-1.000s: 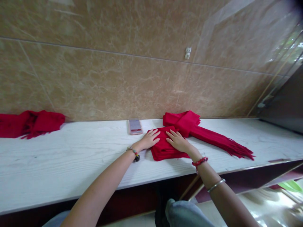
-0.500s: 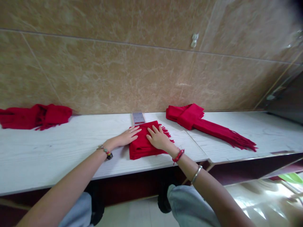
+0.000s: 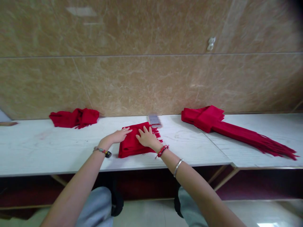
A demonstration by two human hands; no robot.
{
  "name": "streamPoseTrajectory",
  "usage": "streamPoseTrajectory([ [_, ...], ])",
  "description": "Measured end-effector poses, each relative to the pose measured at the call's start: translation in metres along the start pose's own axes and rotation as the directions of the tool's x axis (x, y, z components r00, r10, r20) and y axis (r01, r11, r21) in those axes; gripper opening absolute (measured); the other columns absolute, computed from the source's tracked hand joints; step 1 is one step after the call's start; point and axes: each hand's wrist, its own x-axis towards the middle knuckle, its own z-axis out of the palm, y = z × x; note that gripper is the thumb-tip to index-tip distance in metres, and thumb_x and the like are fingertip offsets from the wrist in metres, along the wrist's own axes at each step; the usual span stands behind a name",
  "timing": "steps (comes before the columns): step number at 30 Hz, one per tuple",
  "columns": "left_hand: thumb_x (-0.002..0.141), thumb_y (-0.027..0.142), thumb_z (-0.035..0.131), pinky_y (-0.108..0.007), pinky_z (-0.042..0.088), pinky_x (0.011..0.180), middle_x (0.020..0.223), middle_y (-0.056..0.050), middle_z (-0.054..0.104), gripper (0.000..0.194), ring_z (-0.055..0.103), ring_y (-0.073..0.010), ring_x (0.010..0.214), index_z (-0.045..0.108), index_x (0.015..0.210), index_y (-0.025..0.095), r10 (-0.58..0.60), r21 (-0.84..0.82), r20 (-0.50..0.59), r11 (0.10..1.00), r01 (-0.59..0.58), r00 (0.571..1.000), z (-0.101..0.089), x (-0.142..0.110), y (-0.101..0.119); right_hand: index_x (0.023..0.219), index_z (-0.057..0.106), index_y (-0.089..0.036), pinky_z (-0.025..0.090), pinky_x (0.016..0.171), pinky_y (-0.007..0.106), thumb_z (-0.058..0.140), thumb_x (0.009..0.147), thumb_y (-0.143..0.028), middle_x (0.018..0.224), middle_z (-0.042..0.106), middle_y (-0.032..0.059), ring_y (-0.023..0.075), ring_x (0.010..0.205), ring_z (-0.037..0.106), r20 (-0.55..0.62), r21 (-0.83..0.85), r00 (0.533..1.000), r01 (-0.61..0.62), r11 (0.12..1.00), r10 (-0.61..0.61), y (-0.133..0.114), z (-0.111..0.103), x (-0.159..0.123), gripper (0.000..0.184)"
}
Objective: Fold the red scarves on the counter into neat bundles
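Observation:
A red scarf (image 3: 132, 143), folded into a flat rectangle with its fringe toward the right, lies on the white counter before me. My left hand (image 3: 120, 135) rests on its left edge, fingers stretched out and holding nothing. Flat on the scarf's right part, beside the fringe, is my right hand (image 3: 147, 137) with its fingers spread. Just behind the folded scarf is a small grey rectangular item (image 3: 154, 120), partly blurred, which I cannot identify.
Another red scarf (image 3: 208, 121) lies near the wall at right, its long fringed end trailing rightward. A crumpled red scarf (image 3: 75, 118) lies by the wall at left. The white counter (image 3: 59, 151) has open shelves below. A small white fixture (image 3: 210, 43) is on the tiled wall.
My view has turned to the left, so the scarves at both sides appear farther right. Both hands stay flat on the folded scarf, nearly in the same places.

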Motion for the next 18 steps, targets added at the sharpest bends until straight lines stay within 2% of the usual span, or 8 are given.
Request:
streamPoseTrajectory([
  [3,0.084,0.021,0.028,-0.028,0.016,0.107,0.144,-0.009,0.024,0.051,0.02,-0.0166,0.132,0.034,0.134,0.011,-0.007,0.035,0.017,0.999,0.006,1.0,-0.009,0.003,0.022,0.134,0.035,-0.02,0.025,0.096,0.06,0.036,0.087,-0.043,0.148,0.009,0.0094,0.0378,0.132,0.002,-0.097,-0.063,0.993,0.054,0.997,-0.06,0.02,-0.014,-0.003,0.052],
  [5,0.086,0.026,0.028,-0.028,0.013,0.108,0.145,-0.013,0.017,0.054,0.013,-0.0184,0.133,0.027,0.136,0.005,-0.024,0.038,0.002,0.999,0.024,1.0,-0.008,0.004,0.035,0.132,0.037,-0.019,0.025,0.095,0.06,0.04,0.086,-0.04,0.148,0.01,0.011,0.038,0.132,0.004,-0.176,-0.115,0.979,0.087,0.99,-0.106,0.036,-0.022,-0.003,0.051],
  [7,0.087,0.029,0.027,-0.031,0.014,0.108,0.146,-0.016,0.01,0.059,0.008,-0.0209,0.134,0.017,0.138,0.001,-0.066,0.014,0.022,0.998,0.066,0.998,-0.003,0.005,0.043,0.13,0.039,-0.016,0.028,0.096,0.056,0.042,0.085,-0.033,0.145,0.017,0.014,0.035,0.131,0.012,-0.232,-0.158,0.956,0.146,0.977,-0.18,0.046,-0.026,0.001,0.048],
  [9,0.087,0.028,0.026,-0.032,0.015,0.107,0.146,-0.018,0.006,0.062,0.006,-0.0222,0.134,0.009,0.139,-0.001,-0.107,-0.023,0.05,0.994,0.108,0.993,0.004,0.006,0.043,0.126,0.044,-0.012,0.031,0.098,0.047,0.041,0.084,-0.02,0.139,0.031,0.0161,0.0288,0.128,0.025,-0.255,-0.196,0.916,0.264,0.945,-0.309,0.049,-0.025,0.005,0.043],
  [12,0.086,0.021,0.024,-0.031,0.014,0.107,0.145,-0.018,0.003,0.061,0.004,-0.0207,0.133,0.003,0.139,-0.002,-0.15,-0.048,0.008,0.987,0.15,0.989,0.01,0.005,0.031,0.115,0.053,-0.011,0.034,0.096,0.035,0.04,0.081,-0.009,0.12,0.052,0.0135,0.0206,0.115,0.043,-0.212,-0.212,0.81,0.508,0.835,-0.547,0.038,-0.015,0.011,0.037],
  [15,0.086,0.022,0.023,-0.031,0.014,0.107,0.146,-0.016,0.005,0.06,0.004,-0.0197,0.133,0.005,0.139,0.001,-0.181,-0.039,-0.001,0.983,0.181,0.983,0.012,0.0,0.015,0.107,0.057,-0.013,0.038,0.09,0.03,0.042,0.081,-0.011,0.106,0.059,0.0087,0.0166,0.1,0.052,-0.103,-0.181,0.702,0.684,0.707,-0.705,0.023,-0.006,0.013,0.03],
  [16,0.086,0.024,0.023,-0.032,0.014,0.107,0.146,-0.015,0.005,0.06,0.004,-0.0198,0.134,0.007,0.139,0.002,-0.179,-0.036,0.027,0.983,0.18,0.983,0.012,-0.002,0.011,0.104,0.058,-0.014,0.04,0.087,0.029,0.043,0.081,-0.011,0.104,0.059,0.0081,0.016,0.097,0.053,-0.064,-0.183,0.687,0.705,0.686,-0.724,0.02,-0.006,0.013,0.028],
  [18,0.087,0.029,0.022,-0.033,0.014,0.107,0.146,-0.014,0.006,0.06,0.004,-0.0201,0.134,0.009,0.139,0.003,-0.157,-0.031,0.087,0.987,0.161,0.984,0.014,-0.006,0.005,0.097,0.061,-0.014,0.041,0.082,0.027,0.043,0.08,-0.009,0.1,0.059,0.0083,0.0158,0.092,0.054,0.012,-0.22,0.697,0.702,0.678,-0.717,0.02,-0.01,0.012,0.026],
])
